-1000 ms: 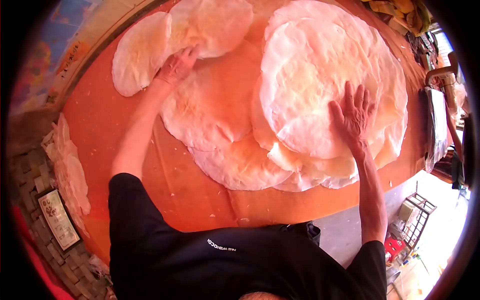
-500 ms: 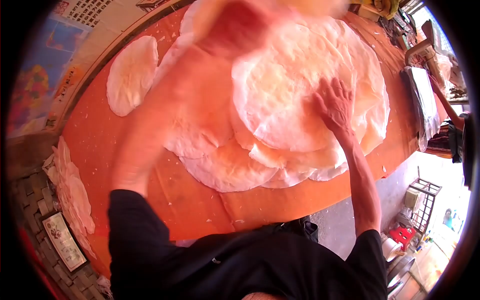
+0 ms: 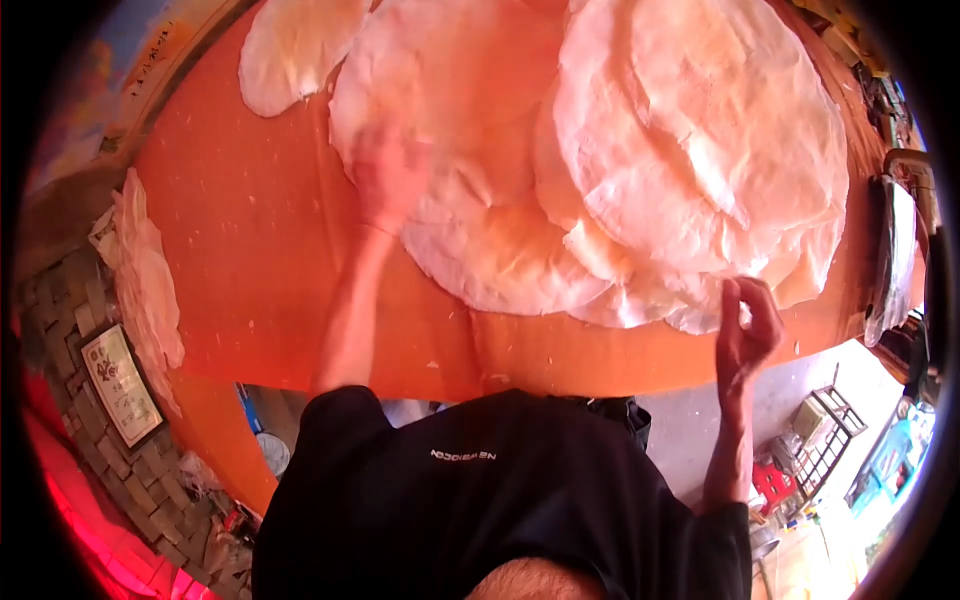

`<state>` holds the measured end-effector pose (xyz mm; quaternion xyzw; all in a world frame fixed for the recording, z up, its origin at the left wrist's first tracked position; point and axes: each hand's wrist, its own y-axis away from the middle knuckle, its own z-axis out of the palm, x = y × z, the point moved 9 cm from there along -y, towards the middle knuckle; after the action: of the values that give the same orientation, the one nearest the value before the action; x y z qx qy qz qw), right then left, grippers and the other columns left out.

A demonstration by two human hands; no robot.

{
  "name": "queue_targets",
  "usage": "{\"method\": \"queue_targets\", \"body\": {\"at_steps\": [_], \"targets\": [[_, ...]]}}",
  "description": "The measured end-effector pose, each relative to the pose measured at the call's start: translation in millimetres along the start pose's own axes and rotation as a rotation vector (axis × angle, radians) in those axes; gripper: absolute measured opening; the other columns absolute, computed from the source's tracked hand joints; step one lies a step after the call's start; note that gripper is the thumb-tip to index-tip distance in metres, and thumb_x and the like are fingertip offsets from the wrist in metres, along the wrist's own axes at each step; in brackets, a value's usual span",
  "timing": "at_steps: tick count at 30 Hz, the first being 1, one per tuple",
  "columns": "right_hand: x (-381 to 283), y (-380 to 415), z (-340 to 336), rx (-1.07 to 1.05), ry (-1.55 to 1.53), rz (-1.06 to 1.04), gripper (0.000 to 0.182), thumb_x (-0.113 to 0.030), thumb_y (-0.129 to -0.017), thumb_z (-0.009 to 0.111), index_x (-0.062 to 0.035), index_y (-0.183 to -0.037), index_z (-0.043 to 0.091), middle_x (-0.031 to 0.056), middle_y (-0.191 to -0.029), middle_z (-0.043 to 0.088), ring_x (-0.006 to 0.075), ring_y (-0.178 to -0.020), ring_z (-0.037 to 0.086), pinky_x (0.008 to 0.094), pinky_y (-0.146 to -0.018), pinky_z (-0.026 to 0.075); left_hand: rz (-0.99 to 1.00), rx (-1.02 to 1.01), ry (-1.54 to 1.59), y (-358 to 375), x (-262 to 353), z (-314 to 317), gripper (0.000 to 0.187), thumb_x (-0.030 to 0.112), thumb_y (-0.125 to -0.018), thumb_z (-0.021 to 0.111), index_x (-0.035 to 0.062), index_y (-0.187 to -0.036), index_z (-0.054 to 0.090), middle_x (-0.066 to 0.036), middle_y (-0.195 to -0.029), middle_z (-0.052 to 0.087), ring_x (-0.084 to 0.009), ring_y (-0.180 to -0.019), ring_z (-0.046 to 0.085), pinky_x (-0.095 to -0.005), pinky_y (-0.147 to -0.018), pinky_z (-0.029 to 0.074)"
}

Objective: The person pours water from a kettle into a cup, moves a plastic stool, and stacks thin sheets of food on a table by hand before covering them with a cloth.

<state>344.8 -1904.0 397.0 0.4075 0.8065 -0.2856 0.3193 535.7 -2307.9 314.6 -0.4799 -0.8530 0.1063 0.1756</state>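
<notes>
Large, thin, pale flatbread-like sheets overlap on the orange table. My left hand [image 3: 392, 175] is over the left edge of one broad sheet [image 3: 470, 130]. It is blurred, but its fingers look extended and flat, and nothing shows in its grasp. On the right, a wrinkled, layered pile of round sheets [image 3: 700, 130] has a raised fold across it. At the near edge of that pile my right hand [image 3: 752, 325] is curled, thumb and forefinger together in a pinch. Whether a sheet edge is between those fingertips, I cannot make out.
A smaller oval sheet [image 3: 295, 55] lies at the far left of the orange table [image 3: 250, 250]. Stacked pale sheets [image 3: 148, 275] line the table's left edge. A framed picture [image 3: 121, 385] is beside the brick-patterned surface. At lower right are a red stool [image 3: 772, 487] and a metal rack [image 3: 832, 420].
My left hand has come back from the far side to the left sheet's edge. My right hand has left its flat position on the top sheet and curled at the near edge. The view has shifted.
</notes>
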Motion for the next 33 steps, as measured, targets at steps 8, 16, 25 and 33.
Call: {"method": "queue_targets", "body": {"at_steps": [8, 16, 25, 33], "targets": [[-128.6, 4.0, 225.5, -0.579, -0.023, -0.435, 0.036, -0.012, -0.074, 0.077, -0.0031, -0.106, 0.064, 0.0132, -0.099, 0.064, 0.0324, -0.091, 0.062, 0.0407, -0.075, 0.052, -0.758, -0.048, 0.623, 76.6, -143.6, 19.3, 0.077, 0.013, -0.086, 0.071, -0.0041, -0.147, 0.027, -0.019, -0.125, 0.053, -0.021, -0.104, 0.058, -0.0306, -0.092, 0.049], [-130.5, 0.6, 305.1, -0.546, 0.299, -0.802, 0.046, -0.033, -0.071, 0.077, -0.0072, -0.106, 0.061, 0.0104, -0.102, 0.055, 0.0295, -0.1, 0.052, 0.0434, -0.076, 0.045, -1.105, -0.168, 0.891, 157.5, -77.0, 4.0, 0.079, 0.016, -0.09, 0.069, -0.0041, -0.149, 0.021, -0.015, -0.114, 0.056, -0.0197, -0.095, 0.061, -0.0343, -0.08, 0.056], [-147.9, -3.4, 296.4, -0.559, 0.253, -0.875, 0.055, -0.028, -0.071, 0.078, -0.0043, -0.116, 0.058, 0.0152, -0.115, 0.058, 0.0323, -0.105, 0.055, 0.0468, -0.084, 0.045, -1.31, -0.189, 1.745, 169.3, -52.3, 29.0, 0.049, 0.02, -0.089, 0.068, -0.0018, -0.13, 0.052, -0.005, -0.099, 0.064, -0.0134, -0.085, 0.062, -0.0268, -0.072, 0.053], [-163.9, -2.9, 299.8, -0.578, 0.119, -0.781, 0.062, -0.034, -0.07, 0.078, -0.0021, -0.119, 0.058, 0.0193, -0.12, 0.056, 0.0386, -0.112, 0.053, 0.0492, -0.091, 0.045, -1.072, 0.011, 1.607, 121.0, -28.9, 25.7, 0.025, 0.014, -0.09, 0.068, 0.0009, -0.11, 0.064, -0.002, -0.101, 0.066, -0.0104, -0.09, 0.06, -0.028, -0.078, 0.049]]}}
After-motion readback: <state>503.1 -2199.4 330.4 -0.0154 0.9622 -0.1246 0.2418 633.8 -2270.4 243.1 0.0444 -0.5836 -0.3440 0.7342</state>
